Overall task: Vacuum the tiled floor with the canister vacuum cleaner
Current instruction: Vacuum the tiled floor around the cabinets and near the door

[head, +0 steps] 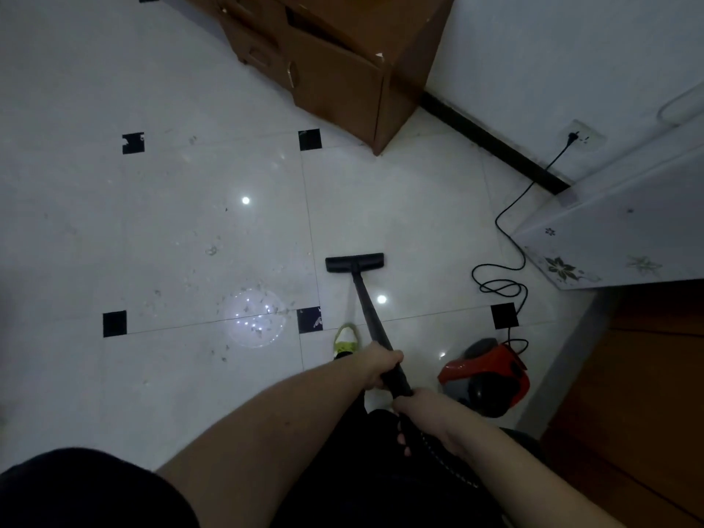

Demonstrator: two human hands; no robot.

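Both hands gripped the black wand of the canister vacuum cleaner. The left hand was the forward grip, fingers wrapped round the tube; the right hand was the rear grip, fingers curled round the handle end where the ribbed hose began. The wand ran toward 12 o'clock from the hands, and the floor nozzle lay flat on the tiled floor, just right of a grout line. The red and black canister sat on the floor at 3 o'clock from the hands, near them. Its black power cord coiled at 1 o'clock and ran up to a wall socket, plugged in. Scattered debris lay on the tiles at 9 to 10 o'clock from the nozzle, well apart from it. A yellow-green shoe stood just left of the wand. A brown wooden cabinet stood at 12 o'clock against the wall; a white floral-printed appliance at 2 o'clock. No brand, label or writing was legible on the canister or elsewhere.
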